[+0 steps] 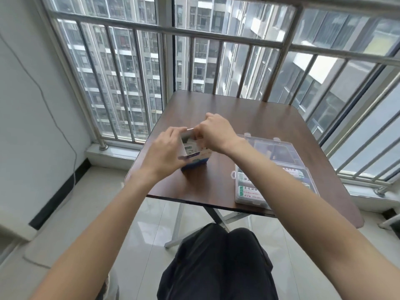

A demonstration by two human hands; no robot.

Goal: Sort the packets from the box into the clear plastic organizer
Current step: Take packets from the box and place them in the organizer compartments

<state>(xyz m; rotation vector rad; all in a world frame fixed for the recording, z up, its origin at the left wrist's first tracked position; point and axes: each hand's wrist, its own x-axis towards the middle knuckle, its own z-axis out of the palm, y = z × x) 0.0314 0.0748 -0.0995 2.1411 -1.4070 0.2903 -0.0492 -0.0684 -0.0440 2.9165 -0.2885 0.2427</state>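
Box (195, 158) upright between hands; left hand (164, 151) grips side, right hand (213, 134) pinches top flap.

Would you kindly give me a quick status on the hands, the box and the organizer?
Left hand holds box upright on table. Right hand pinching at its open top. Organizer open to the right, some packets in. Nothing in the way.

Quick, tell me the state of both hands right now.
Left hand: grips the side of the box, steadying it.
Right hand: fingers curled at the box's open top flap; whether they pinch it cannot be told.
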